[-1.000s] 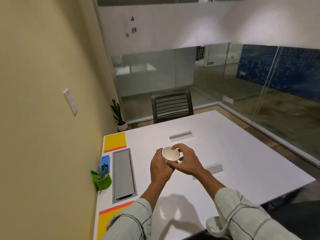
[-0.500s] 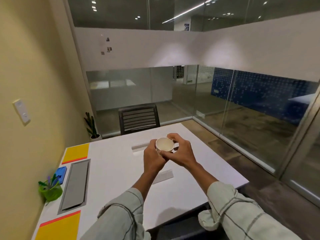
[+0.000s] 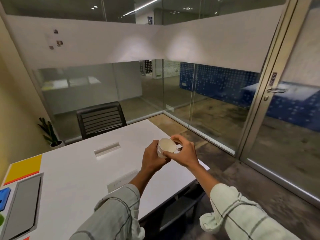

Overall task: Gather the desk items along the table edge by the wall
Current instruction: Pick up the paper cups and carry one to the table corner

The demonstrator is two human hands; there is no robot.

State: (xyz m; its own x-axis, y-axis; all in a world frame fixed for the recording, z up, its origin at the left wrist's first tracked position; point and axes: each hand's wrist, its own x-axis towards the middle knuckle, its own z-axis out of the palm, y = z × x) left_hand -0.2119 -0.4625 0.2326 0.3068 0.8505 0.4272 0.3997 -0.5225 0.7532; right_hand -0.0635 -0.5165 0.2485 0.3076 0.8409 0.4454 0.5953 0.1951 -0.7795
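Both hands, left and right, gripped the cup aloft; setting it upright beside the yellow pad at the wall edge seemed best.

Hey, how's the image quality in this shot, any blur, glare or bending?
Head view: wide-angle bending bows the door frame; ceiling lights reflect in the glass partition; the white cup, gripped by the left hand and right hand, is fairly sharp; the floor at right smears.
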